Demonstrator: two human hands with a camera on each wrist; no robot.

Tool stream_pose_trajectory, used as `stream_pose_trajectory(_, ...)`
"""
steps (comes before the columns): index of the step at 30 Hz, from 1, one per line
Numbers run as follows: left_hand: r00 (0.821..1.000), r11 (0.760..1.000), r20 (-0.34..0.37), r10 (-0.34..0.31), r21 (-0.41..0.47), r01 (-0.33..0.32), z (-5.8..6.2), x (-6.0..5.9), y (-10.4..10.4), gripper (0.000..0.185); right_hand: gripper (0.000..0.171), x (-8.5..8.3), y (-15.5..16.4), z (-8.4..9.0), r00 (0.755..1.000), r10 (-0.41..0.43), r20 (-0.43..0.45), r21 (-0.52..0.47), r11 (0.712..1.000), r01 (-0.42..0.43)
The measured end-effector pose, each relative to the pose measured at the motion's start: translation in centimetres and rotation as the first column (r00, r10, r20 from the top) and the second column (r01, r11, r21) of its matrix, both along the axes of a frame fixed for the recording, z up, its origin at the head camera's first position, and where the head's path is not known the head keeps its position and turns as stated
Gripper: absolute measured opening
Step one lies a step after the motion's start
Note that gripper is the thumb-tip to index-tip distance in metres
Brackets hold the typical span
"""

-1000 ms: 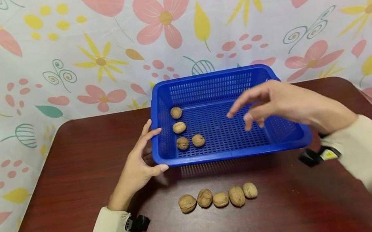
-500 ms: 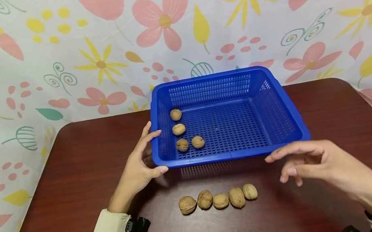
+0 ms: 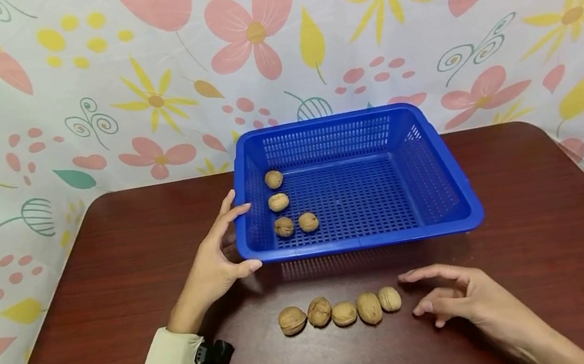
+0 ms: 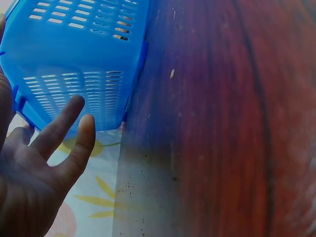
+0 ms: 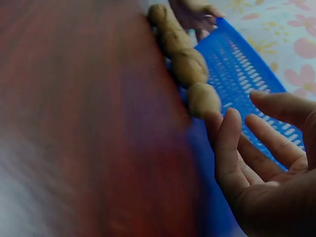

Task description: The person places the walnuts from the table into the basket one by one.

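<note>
A blue plastic basket (image 3: 360, 241) stands on the table with several walnuts inside, in an L shape at its left end. My left hand (image 3: 211, 263) grips the basket's left rim near the front corner, index finger over the edge and thumb at the front. In the left wrist view, two other fingers (image 4: 83, 140) stretch out beside the basket wall. Several more walnuts form a row in front of the basket. My right hand (image 3: 462, 298), holding nothing, hovers with parted fingers just right of the row's rightmost walnut (image 3: 389, 299); its fingertips are close to that walnut (image 5: 203, 100).
The dark red-brown wooden table (image 3: 130, 286) has rounded back corners. Behind it hangs a white cloth (image 3: 278, 100) with flower and leaf prints, close to the basket's back rim. A wrist camera (image 3: 215, 353) sits on the left sleeve's cuff.
My right hand has come out from over the basket, moving down toward me, then left to the end of the walnut row. The left hand has stayed on the basket rim.
</note>
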State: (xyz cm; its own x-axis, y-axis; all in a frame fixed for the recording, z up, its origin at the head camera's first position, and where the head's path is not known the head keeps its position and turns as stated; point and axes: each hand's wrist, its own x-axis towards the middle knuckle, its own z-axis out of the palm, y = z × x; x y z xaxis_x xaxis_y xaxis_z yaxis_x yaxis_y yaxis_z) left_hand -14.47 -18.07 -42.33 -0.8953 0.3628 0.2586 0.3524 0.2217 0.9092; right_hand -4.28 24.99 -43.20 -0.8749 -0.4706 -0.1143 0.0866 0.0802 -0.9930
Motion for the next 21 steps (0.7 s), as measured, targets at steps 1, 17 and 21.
stream_pose_trajectory(1,1.000,1.000,-0.001,0.002,-0.002,-0.002,0.0,0.0,0.0,0.088,0.043,0.0,-0.2,-0.2,1.000,-0.004,0.014,0.003,1.000,0.004)
stream_pose_trajectory(17,1.000,1.000,0.006,0.006,-0.006,-0.006,0.0,-0.1,0.1,0.090,0.046,-0.4,-3.3,-1.1,0.997,0.036,0.062,-0.023,0.999,-0.034)
stream_pose_trajectory(21,1.000,1.000,0.005,0.006,-0.006,-0.006,0.0,0.0,0.0,0.089,0.046,-0.4,-3.6,-1.1,0.998,0.026,0.050,-0.012,1.000,-0.026)
